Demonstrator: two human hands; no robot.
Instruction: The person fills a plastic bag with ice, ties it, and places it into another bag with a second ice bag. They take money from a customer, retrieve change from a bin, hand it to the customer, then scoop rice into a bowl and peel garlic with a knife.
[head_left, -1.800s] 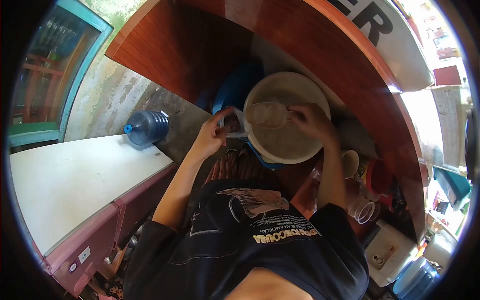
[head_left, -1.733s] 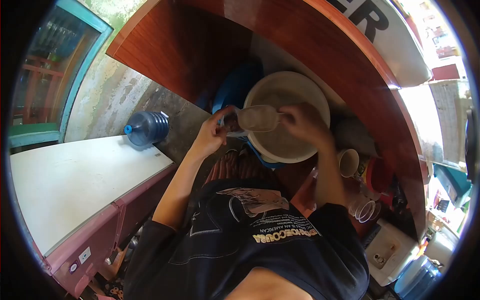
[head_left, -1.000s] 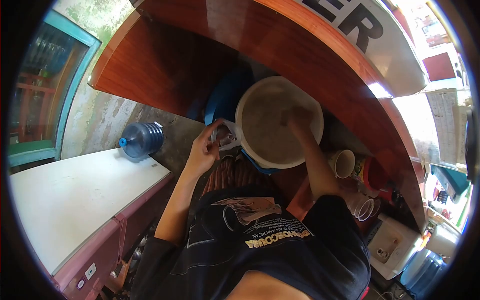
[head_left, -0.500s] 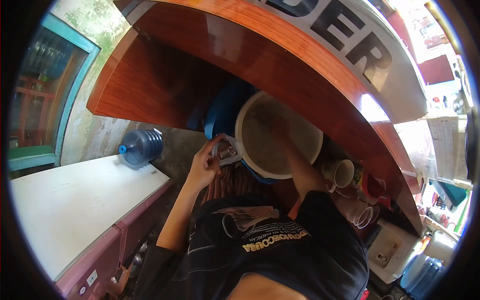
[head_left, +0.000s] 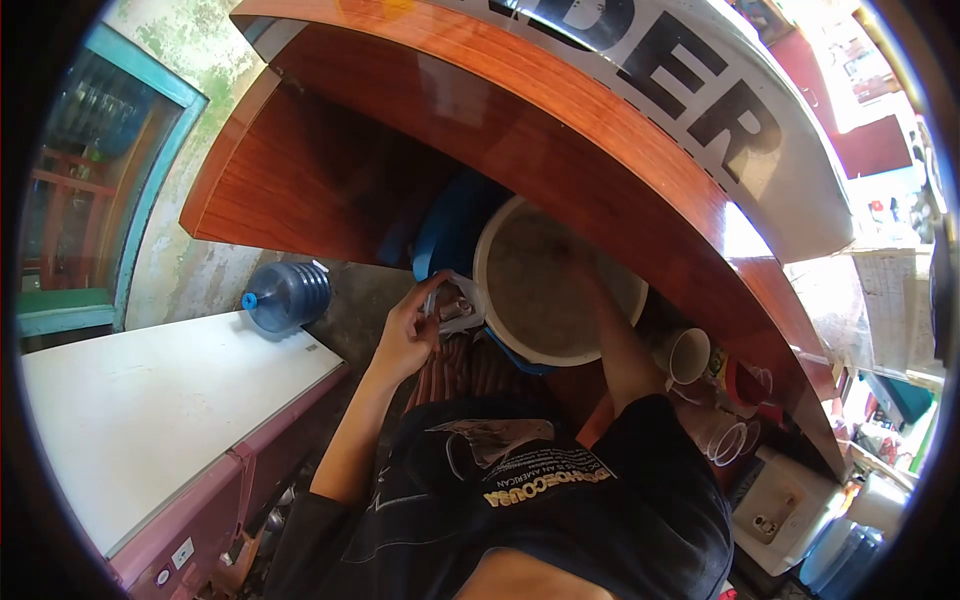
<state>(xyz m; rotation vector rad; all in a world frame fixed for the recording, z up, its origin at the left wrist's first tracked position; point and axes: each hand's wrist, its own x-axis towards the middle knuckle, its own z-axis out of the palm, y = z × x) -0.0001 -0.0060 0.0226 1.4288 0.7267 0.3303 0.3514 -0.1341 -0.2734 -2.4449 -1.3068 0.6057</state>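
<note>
My left hand (head_left: 408, 328) is closed on the edge of a clear plastic bag (head_left: 466, 318), whose mouth gapes beside the tub. Something small and brownish shows through the plastic. A large round whitish tub (head_left: 484, 312) with murky greyish contents stands in front of me. My right hand (head_left: 572, 258) reaches deep into it, dark and blurred in the shade, so its fingers do not show. Against the tub's left side is a blue container (head_left: 432, 235), with more blue plastic (head_left: 520, 362) under the near rim.
An overhanging wooden counter (head_left: 520, 120) curves over the tub. A cream pitcher (head_left: 688, 356) and clear plastic cups (head_left: 722, 438) stand at right. On the left, a water jug (head_left: 285, 298) lies on a white-topped chest (head_left: 170, 400). A pale box-shaped appliance (head_left: 785, 510) is at lower right.
My right hand and forearm have shifted slightly right within the tub. My left hand keeps the bag in nearly the same place. The view has tilted a little.
</note>
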